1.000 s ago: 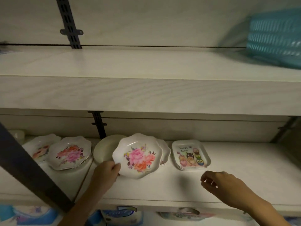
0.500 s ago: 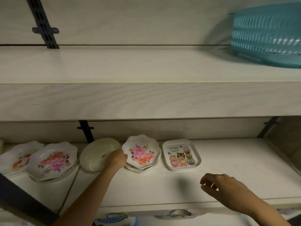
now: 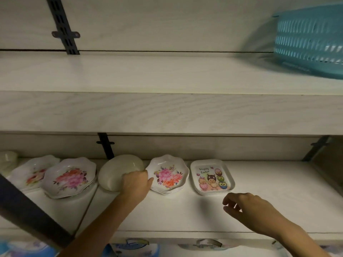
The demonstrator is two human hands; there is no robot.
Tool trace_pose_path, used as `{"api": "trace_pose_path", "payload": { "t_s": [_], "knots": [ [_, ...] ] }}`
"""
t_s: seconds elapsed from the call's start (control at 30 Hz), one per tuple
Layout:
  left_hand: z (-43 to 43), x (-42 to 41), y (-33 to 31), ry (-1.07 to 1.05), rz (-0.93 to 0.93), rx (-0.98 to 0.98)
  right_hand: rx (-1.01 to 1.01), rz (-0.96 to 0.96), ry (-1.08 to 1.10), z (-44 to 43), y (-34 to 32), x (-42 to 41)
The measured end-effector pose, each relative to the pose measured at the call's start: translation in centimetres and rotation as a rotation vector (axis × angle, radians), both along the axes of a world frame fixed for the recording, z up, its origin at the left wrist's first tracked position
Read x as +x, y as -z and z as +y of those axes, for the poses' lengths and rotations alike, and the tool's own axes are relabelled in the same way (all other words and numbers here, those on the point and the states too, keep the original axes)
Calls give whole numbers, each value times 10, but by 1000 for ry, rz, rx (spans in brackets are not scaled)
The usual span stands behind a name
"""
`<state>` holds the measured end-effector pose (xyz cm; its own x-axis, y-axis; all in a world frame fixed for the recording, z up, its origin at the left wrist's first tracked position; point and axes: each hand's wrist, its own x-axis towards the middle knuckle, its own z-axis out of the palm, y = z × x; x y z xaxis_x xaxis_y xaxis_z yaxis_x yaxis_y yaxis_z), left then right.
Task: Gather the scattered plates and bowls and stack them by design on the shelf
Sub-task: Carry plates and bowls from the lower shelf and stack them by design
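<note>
My left hand (image 3: 137, 182) sits on the shelf (image 3: 278, 191), flower plates (image 3: 168, 176) stacked just right of its fingers and the upturned bowl (image 3: 118, 173) just left; whether they grip, I cannot tell. My right hand (image 3: 248, 210) hangs empty, loosely curled. Next, I judge, the bowl needs grasping by its rim.

Only one legible text: "Happy Easter", dark hand-drawn lettering on two lines, "Happy" above "Easter", slightly tilted. It stood in the upper left corner of the top square plate (image 3: 212, 178), on the small stack of square plates on the lower shelf (image 3: 278, 191). The words sat just above the plate's cartoon owls and chicks. The packages (image 3: 133, 246) under the shelf's front edge carried blue and white printed labels, all too blurred to read. No numbers, brands or signs could be made out elsewhere.
</note>
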<state>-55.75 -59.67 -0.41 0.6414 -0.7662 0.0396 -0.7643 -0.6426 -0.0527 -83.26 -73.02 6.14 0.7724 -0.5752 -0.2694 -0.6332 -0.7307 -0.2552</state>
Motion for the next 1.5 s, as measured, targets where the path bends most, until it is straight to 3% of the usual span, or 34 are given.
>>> {"api": "trace_pose_path", "payload": {
  "t_s": [0.23,0.37,0.47,0.63,1.0,1.5],
  "knots": [
    [75,-27,-22,147,-54,-134,-73,-65,-200,25,-4,35],
    [118,-44,-37,43,146,-253,-98,-85,-354,48,-5,59],
    [149,-46,-42,4,196,-328,-113,-108,-429,72,-10,75],
    [200,-36,-53,-17,327,-252,-93,-143,-512,119,-21,100],
    [344,29,-57,132,296,-299,-79,-162,-476,271,-17,154],
    [473,194,-37,-43,342,-302,12,-132,-453,398,-19,292]
  ]
}}
